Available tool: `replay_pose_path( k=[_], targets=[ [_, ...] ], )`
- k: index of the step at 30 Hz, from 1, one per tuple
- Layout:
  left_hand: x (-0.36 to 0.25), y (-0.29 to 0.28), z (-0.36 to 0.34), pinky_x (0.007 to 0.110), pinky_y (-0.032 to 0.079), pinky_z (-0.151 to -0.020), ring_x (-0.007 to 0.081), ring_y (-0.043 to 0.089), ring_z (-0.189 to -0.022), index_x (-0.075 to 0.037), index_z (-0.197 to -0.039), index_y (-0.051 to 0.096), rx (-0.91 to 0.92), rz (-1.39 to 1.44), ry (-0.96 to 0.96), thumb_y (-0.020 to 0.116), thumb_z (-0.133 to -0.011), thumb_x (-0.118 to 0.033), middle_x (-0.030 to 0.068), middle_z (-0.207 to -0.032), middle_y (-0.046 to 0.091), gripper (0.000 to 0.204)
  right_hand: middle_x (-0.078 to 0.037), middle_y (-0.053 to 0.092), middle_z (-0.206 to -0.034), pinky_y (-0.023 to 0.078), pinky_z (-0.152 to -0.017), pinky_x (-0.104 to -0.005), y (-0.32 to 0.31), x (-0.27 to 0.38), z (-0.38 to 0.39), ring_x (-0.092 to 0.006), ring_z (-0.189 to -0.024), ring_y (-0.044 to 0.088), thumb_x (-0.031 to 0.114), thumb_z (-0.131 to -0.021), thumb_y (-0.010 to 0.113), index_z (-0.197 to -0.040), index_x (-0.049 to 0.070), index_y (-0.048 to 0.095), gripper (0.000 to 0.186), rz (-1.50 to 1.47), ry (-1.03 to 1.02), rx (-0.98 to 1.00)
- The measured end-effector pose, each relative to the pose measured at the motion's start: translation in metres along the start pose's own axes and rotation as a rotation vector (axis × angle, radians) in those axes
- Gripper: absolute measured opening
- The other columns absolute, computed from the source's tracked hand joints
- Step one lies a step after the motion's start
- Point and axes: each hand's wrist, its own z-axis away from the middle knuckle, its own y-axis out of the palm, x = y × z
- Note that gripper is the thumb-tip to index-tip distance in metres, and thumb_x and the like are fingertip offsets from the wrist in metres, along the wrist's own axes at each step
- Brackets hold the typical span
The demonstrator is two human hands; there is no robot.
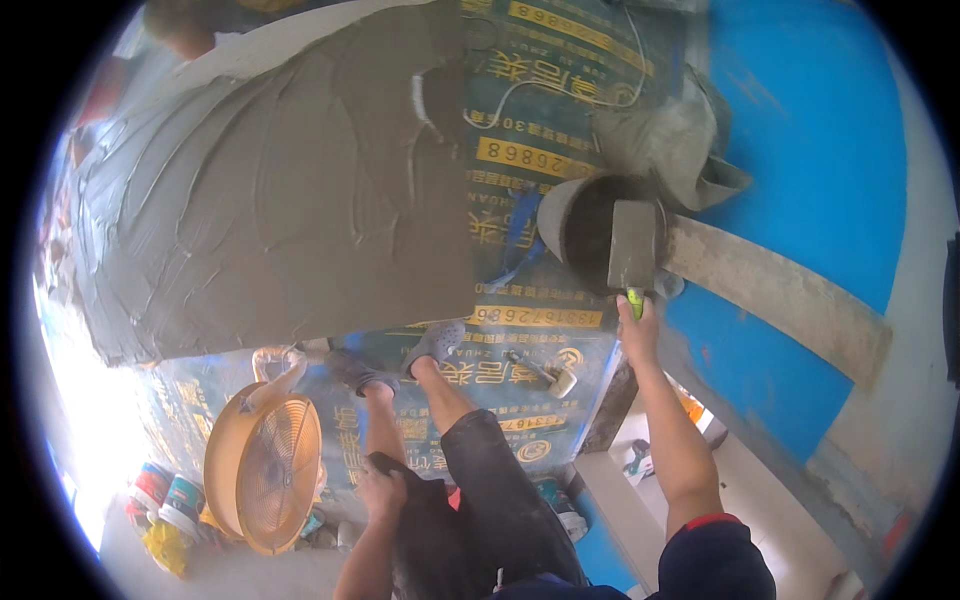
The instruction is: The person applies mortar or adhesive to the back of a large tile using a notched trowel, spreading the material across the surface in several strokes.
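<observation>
My right hand [638,332] is closed around the green handle of a trowel [633,245]. Its flat rectangular blade, smeared grey, is over the mouth of a bucket [567,215] with a dark inside. Down by my knee, my left hand [383,490] has its fingers curled at the edge of my dark trouser leg [425,500]. To the left is a large slab [290,190] coated with grey mortar in ridged, curving strokes. Its right part looks smoother, and its near edge lies just beyond my shoes.
Printed dark green sheeting [520,250] covers the floor. A yellow round fan [265,465] stands at lower left, near several paint buckets [180,505]. A rubber mallet [560,382] lies by my feet. Right are a long grey board [780,290], a crumpled sack [665,140] and blue sheeting [820,110].
</observation>
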Motion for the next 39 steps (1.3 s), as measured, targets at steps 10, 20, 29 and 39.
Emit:
replay_pose_path(
  k=[10,20,29,39],
  targets=[
    [-0.009,-0.039,-0.010,0.050,0.043,-0.107,0.0458,0.051,-0.126,0.006,-0.150,0.030,0.096,-0.076,-0.061,0.064,-0.084,-0.027,0.0314,-0.137,0.050,0.082,-0.014,0.067,-0.077,0.049,-0.057,-0.0397,0.039,-0.007,-0.114,-0.0239,-0.060,0.063,0.029,-0.081,0.073,-0.100,-0.001,0.067,0.036,0.018,0.609,0.382],
    [-0.027,-0.048,-0.011,0.049,0.040,-0.109,0.0452,0.050,-0.128,0.008,-0.151,0.029,0.136,-0.141,0.019,0.063,-0.085,-0.026,0.0318,-0.136,0.050,0.081,-0.019,0.072,-0.112,0.052,-0.092,-0.0455,0.053,0.021,-0.158,-0.0349,-0.106,0.069,0.033,-0.078,0.072,-0.110,0.008,0.074,0.041,0.153,0.314,0.312],
    [-0.026,-0.044,-0.014,0.049,0.042,-0.105,0.0430,0.052,-0.123,0.008,-0.148,0.033,0.045,-0.188,0.149,0.065,-0.083,-0.024,0.0289,-0.131,0.052,0.079,-0.016,0.068,-0.073,0.049,-0.067,-0.0426,0.006,-0.038,-0.116,-0.0314,-0.068,0.065,0.031,-0.077,0.069,-0.089,0.000,0.067,0.034,-0.053,0.073,0.152],
    [-0.056,-0.116,-0.012,0.050,0.045,-0.100,0.0422,0.055,-0.118,0.002,-0.148,0.032,0.038,-0.175,0.070,0.066,-0.083,-0.022,0.0271,-0.126,0.054,0.077,-0.007,0.064,-0.079,0.048,-0.061,-0.0325,0.005,-0.027,-0.050,-0.0149,-0.070,0.060,0.028,-0.079,0.074,-0.091,0.003,0.066,0.029,-0.316,0.124,0.054]
  ],
)
